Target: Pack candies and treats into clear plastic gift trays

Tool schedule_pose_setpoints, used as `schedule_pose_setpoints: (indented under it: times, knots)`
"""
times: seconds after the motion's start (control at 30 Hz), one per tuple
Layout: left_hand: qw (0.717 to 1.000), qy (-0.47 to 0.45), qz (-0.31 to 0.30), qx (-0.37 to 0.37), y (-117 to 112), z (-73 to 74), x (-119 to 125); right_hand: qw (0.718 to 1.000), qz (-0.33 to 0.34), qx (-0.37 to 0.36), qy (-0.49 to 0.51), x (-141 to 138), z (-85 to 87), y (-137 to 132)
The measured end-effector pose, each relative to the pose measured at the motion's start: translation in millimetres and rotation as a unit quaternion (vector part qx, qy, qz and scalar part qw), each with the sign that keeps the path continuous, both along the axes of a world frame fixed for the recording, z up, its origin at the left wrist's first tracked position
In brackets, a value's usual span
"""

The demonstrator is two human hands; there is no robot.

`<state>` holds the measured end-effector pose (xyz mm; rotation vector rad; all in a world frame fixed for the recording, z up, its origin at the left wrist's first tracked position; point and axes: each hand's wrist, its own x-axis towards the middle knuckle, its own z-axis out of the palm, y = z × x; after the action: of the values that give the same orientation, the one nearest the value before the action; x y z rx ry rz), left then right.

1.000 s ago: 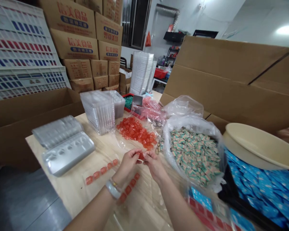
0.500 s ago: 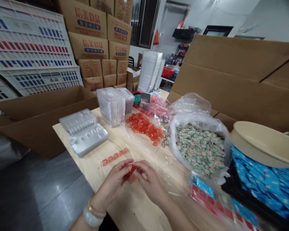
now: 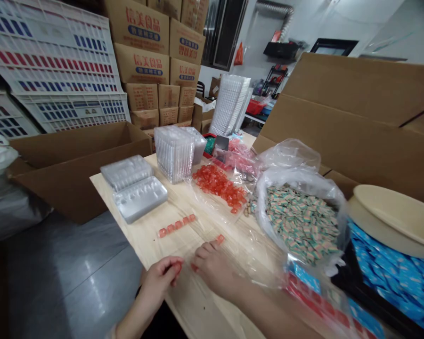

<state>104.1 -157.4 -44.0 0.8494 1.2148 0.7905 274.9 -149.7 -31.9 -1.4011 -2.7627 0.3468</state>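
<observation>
Low over the near table edge, my left hand (image 3: 162, 278) is closed, with a small translucent red piece (image 3: 177, 267) between thumb and fingers. My right hand (image 3: 214, 267) rests palm down on the table, fingers curled. A red piece (image 3: 194, 267) shows at its thumb side, partly hidden. Just beyond its fingertips lies another red piece (image 3: 220, 239). Several more form a slanting row (image 3: 178, 225) on the wooden table (image 3: 144, 238). Behind them, a heap of the same red pieces (image 3: 217, 184) spreads over clear plastic.
Clear plastic trays (image 3: 141, 197) lie at the left table edge, with stacked clear containers (image 3: 175, 153) behind. To the right stand a bag of small striped packets (image 3: 304, 221), a cream basin (image 3: 395, 216) and blue packets (image 3: 385, 278). An open carton (image 3: 81, 174) borders the table's left.
My hands, together before, have come apart. The right has reached down onto the table, where a red piece now lies beyond its fingers; the left has dropped lower. The camera view has shifted left.
</observation>
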Motion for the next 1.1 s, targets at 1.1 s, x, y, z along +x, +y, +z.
schedule_pose_setpoints:
  times: [1.1]
  knots:
    - [0.728,0.34,-0.395,0.446,23,-3.9,157,0.973,-0.223,-0.052,0.004,160,-16.4,43]
